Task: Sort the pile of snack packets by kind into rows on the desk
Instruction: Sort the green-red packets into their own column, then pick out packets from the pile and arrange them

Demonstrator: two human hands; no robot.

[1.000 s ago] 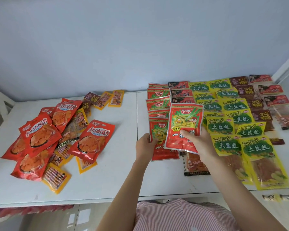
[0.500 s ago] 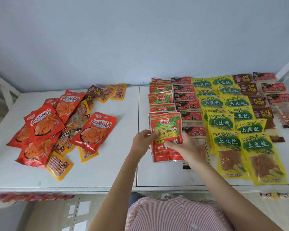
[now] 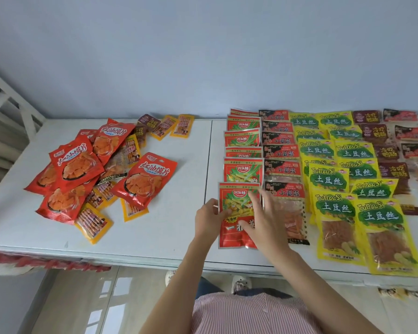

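Note:
A red packet with green vegetable art (image 3: 237,206) lies flat on the white desk (image 3: 169,218), at the near end of a row of like packets (image 3: 243,141). My left hand (image 3: 206,218) pinches its left edge, thumb on top. My right hand (image 3: 266,220) lies over its right half with the fingers spread flat. An unsorted pile (image 3: 82,169) of red chip bags and small yellow and brown packets sits on the desk's left half.
Right of the red-green row run a black-red row (image 3: 281,150), two yellow rows (image 3: 328,179) and brown packets (image 3: 393,169), reaching the desk's front and right edges. A white rail (image 3: 7,104) stands at the far left. A wall backs the desk.
The red-green packet was held up in both hands and has come down flat at the near end of its row. My right hand has opened out on top of it.

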